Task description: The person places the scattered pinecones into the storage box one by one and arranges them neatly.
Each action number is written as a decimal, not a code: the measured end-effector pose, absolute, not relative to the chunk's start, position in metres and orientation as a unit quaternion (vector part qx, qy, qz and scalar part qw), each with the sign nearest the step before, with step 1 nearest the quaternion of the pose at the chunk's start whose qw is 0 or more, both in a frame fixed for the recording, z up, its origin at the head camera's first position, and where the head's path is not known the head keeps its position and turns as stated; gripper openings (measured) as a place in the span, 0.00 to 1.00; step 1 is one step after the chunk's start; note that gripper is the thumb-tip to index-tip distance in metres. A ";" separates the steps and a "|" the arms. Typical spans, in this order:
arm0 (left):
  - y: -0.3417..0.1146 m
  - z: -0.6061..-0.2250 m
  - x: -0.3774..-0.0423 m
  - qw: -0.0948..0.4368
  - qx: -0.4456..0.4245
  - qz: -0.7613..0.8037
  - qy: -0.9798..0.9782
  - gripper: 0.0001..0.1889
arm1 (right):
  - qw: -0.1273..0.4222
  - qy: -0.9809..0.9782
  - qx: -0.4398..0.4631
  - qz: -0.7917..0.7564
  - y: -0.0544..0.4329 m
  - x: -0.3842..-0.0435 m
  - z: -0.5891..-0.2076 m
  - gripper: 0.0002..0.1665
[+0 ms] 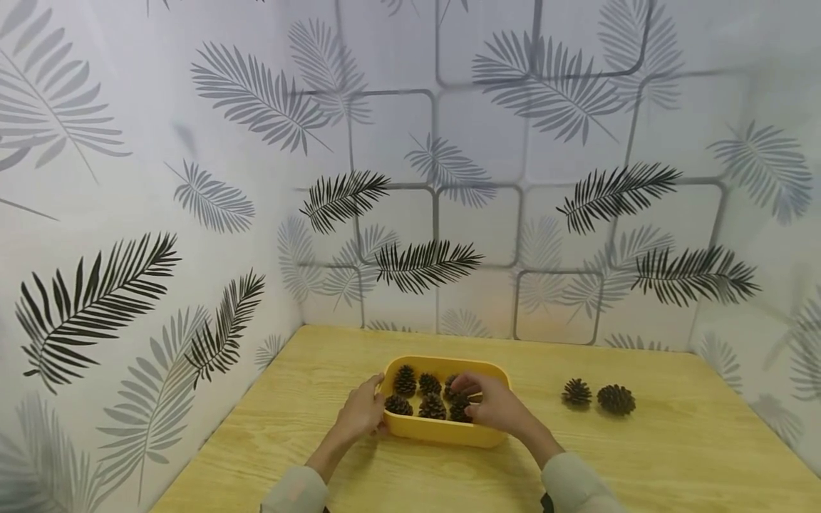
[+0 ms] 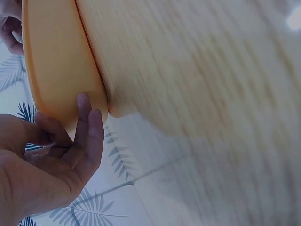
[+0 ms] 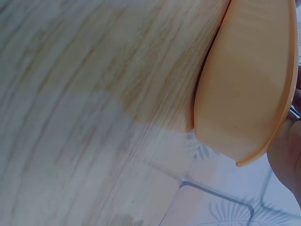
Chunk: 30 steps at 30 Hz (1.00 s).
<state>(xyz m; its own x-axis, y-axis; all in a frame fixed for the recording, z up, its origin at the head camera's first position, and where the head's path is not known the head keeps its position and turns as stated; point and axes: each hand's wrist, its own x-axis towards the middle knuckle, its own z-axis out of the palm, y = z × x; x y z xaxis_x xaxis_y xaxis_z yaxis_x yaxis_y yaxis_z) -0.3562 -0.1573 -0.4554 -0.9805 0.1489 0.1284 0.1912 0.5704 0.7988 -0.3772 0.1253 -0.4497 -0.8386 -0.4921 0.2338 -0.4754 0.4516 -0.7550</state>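
Observation:
A yellow plastic tub stands on the table with several brown pine cones inside. At its left end my left hand holds the rim and end wall; in the left wrist view its fingertips rest against the outer wall. My right hand reaches over the tub's right end, fingers bent down among the cones. Its thumb is close to a front-right pine cone, and its fingers partly cover a rear pine cone. Whether they grip a cone is hidden.
To the right of the tub, two more pine cones lie side by side on the yellow wood-grain table. White walls with a leaf pattern stand behind and at both sides of the table.

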 end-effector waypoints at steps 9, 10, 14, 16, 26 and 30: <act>-0.159 -0.455 -0.355 0.001 -0.089 -0.500 -0.862 0.27 | -0.018 0.817 -0.282 -0.503 0.127 -0.374 -0.448 0.22; -0.159 -0.454 -0.356 -0.001 -0.087 -0.504 -0.859 0.27 | -0.022 0.813 -0.285 -0.508 0.128 -0.374 -0.448 0.22; -0.158 -0.451 -0.354 -0.004 -0.078 -0.512 -0.856 0.27 | -0.038 0.802 -0.294 -0.518 0.131 -0.373 -0.447 0.22; -0.158 -0.449 -0.353 -0.004 -0.073 -0.510 -0.857 0.27 | -0.040 0.798 -0.296 -0.524 0.133 -0.372 -0.444 0.22; -0.158 -0.450 -0.352 -0.006 -0.082 -0.517 -0.852 0.27 | -0.114 0.810 -0.223 -0.531 0.169 -0.377 -0.437 0.36; -0.159 -0.450 -0.353 -0.007 -0.082 -0.518 -0.851 0.27 | -0.141 0.839 -0.164 -0.499 0.193 -0.379 -0.437 0.42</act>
<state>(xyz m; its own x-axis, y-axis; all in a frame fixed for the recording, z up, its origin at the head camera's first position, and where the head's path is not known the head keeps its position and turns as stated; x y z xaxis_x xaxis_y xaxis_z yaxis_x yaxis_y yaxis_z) -0.3528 -0.1586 -0.4505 -0.9865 0.1468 0.0726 0.1320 0.4495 0.8835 -0.3793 0.1932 -0.4371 -0.9063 -0.1341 0.4009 -0.4162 0.4485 -0.7909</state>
